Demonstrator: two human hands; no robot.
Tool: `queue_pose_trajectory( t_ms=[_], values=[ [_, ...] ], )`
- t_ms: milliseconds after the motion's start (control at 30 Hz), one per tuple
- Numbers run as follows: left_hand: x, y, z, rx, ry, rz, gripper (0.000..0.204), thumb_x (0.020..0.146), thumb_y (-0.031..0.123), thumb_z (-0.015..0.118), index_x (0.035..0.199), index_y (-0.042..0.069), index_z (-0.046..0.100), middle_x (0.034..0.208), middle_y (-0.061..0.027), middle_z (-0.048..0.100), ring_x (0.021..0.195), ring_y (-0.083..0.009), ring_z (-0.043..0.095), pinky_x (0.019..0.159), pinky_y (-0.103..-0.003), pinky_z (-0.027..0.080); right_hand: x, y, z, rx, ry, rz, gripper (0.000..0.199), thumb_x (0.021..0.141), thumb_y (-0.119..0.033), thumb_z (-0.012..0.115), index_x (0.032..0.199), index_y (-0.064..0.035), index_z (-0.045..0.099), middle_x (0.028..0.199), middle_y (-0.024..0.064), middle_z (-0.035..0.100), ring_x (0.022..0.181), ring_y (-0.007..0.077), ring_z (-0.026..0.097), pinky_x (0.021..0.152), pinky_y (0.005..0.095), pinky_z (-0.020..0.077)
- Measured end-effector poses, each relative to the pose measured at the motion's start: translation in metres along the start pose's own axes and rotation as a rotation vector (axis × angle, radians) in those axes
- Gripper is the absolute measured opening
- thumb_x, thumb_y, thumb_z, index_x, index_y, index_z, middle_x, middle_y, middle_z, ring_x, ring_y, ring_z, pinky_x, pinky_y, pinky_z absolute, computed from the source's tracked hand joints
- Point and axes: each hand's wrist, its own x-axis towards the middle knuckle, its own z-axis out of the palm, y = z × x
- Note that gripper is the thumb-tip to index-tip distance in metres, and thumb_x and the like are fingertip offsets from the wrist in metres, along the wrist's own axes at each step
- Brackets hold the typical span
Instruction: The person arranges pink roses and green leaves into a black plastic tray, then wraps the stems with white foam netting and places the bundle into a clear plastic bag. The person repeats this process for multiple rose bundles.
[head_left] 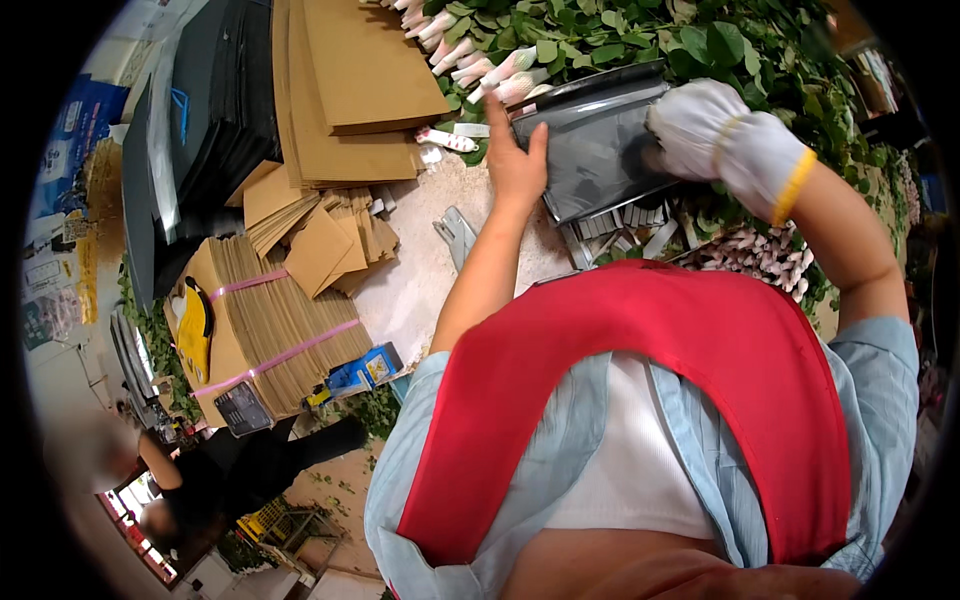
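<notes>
- Flower-packing work fills a pale bench (415,290), crowded from edge to edge with paper, foliage and stems.
- Both hands meet on a dark grey plastic bag (590,150), held above the far middle of the bench, just in front of the greenery.
- The bare left hand (515,160) lies flat against the bag's left edge, fingers straight and pointing up, the thumb pressing on its face.
- The right hand (700,125), in a white glove with a yellow cuff, is curled closed over the bag's upper right corner.
- Whether anything is inside the bag cannot be told; its mouth is not clearly seen.
- Under the bag sits a stack of further grey bags (620,215), their layered edges showing.
- Behind it, a mass of green leaves (640,40) spreads across the bench, with flower buds in white mesh sleeves (480,60) poking out to the left.
- More sleeved buds (760,255) lie bunched near the right forearm.
- Flat sheets of brown cardboard (350,80) are piled at far left.
- A bundle of brown envelopes (270,320) tied with pink bands rests near the bench's left edge, looser ones fanned beside it.
- A person in black (240,470) stands on the floor below left.
</notes>
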Motion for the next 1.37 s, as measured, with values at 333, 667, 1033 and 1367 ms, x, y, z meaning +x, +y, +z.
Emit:
queue_pose_trajectory(
  t_ms=[333, 667, 1033, 1367],
  values=[
    [-0.023, -0.066, -0.028, -0.150, -0.035, -0.434, 0.041, 0.096, 0.016, 0.059, 0.133, 0.000, 0.057, 0.123, -0.0103, 0.065, 0.107, -0.0179, 0.060, 0.095, -0.030, 0.046, 0.032, -0.024, 0.059, 0.288, 0.584, -0.761, 0.062, 0.071, -0.024, 0.072, 0.128, -0.0104, 0.055, 0.128, 0.0176, 0.057, 0.116, 0.0367, 0.057, 0.097, 0.0460, 0.0476],
    [-0.059, 0.008, -0.035, -0.297, -0.299, -0.906, 0.050, 0.103, 0.042, 0.048, 0.120, -0.004, 0.059, 0.113, -0.0113, 0.064, 0.099, -0.0178, 0.061, 0.088, -0.031, 0.049, 0.015, -0.004, 0.023, 0.263, 1.130, -1.009, 0.035, 0.075, -0.029, 0.067, 0.102, -0.0065, 0.063, 0.110, 0.0132, 0.062, 0.104, 0.0328, 0.062, 0.088, 0.0447, 0.0517],
    [0.023, 0.157, 0.033, -1.608, -0.970, -0.550, 0.082, 0.093, 0.072, 0.038, 0.147, 0.011, 0.038, 0.142, -0.0134, 0.051, 0.125, -0.0297, 0.056, 0.102, -0.045, 0.051, -0.062, 0.110, -0.121, 0.582, 0.134, -0.775, 0.081, 0.088, -0.063, 0.059, 0.138, -0.0001, 0.050, 0.152, 0.0140, 0.041, 0.141, 0.0260, 0.037, 0.118, 0.0383, 0.0261],
    [-0.027, 0.224, 0.055, -1.553, -1.062, -0.440, 0.051, 0.103, 0.047, 0.038, 0.141, 0.013, 0.043, 0.139, -0.0117, 0.054, 0.124, -0.0297, 0.057, 0.101, -0.046, 0.051, -0.355, 0.417, 0.106, 0.773, 0.974, -0.044, 0.066, 0.101, -0.046, 0.036, 0.157, -0.0136, 0.022, 0.162, 0.0110, 0.021, 0.150, 0.0372, 0.009, 0.122, 0.0563, 0.0096]
  ],
)
